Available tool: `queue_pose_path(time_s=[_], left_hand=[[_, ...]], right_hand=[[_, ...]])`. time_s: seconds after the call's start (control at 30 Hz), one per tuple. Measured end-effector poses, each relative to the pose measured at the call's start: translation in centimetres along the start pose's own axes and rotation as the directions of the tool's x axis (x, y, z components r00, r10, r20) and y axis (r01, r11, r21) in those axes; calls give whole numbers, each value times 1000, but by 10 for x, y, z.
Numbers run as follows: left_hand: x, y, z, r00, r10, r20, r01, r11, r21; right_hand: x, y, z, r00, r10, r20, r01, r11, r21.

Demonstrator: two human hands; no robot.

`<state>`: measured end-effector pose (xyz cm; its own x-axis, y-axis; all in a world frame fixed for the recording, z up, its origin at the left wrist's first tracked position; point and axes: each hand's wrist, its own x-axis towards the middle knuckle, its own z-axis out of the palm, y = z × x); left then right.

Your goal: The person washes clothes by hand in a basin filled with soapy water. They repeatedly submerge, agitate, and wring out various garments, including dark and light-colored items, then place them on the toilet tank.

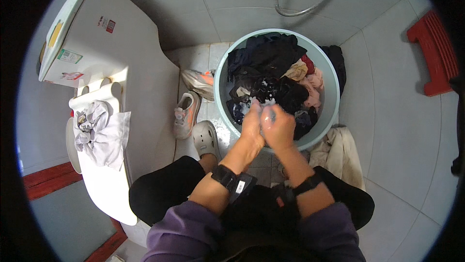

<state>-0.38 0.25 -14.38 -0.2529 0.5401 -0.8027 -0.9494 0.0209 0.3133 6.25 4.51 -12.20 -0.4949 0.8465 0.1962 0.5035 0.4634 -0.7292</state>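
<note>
A large pale blue-green plastic tub (330, 116) stands on the tiled floor before me, full of mostly dark clothes (270, 56), with pink cloth (313, 86), a beige piece (297, 70) and a dark red one at its right side. Over the tub's near part, my left hand (252, 124) and my right hand (279, 125) are close together, wet and with white suds at the fingertips. Something small and sudsy seems to lie between them, but blur hides what it is and how the fingers close. Each wrist has a black strap.
Left of the tub lie sneakers (186, 115) and my clog-shod foot (205, 138). A toilet (105, 193) with grey-white cloth (103, 135) on its lid is further left. Cream cloth (339, 149) lies at the lower right. A shower hose (290, 13) hangs behind; a red plastic stool (434, 55) is at right.
</note>
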Motion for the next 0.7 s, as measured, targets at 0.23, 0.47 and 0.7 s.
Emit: queue_pose_path(time_s=[0.23, 0.47, 0.7], left_hand=[[33, 6, -35, 972, 197, -126, -172, 967, 187], [98, -19, -79, 980, 165, 112, -14, -505, 863], [168, -31, -99, 957, -228, -179, -15, -657, 753]], right_hand=[[24, 69, -7, 921, 203, 332, -81, 934, -347], [-32, 109, 69, 527, 507, 682, 22, 794, -608], [-39, 157, 138, 486, 526, 698, 207, 707, -677]])
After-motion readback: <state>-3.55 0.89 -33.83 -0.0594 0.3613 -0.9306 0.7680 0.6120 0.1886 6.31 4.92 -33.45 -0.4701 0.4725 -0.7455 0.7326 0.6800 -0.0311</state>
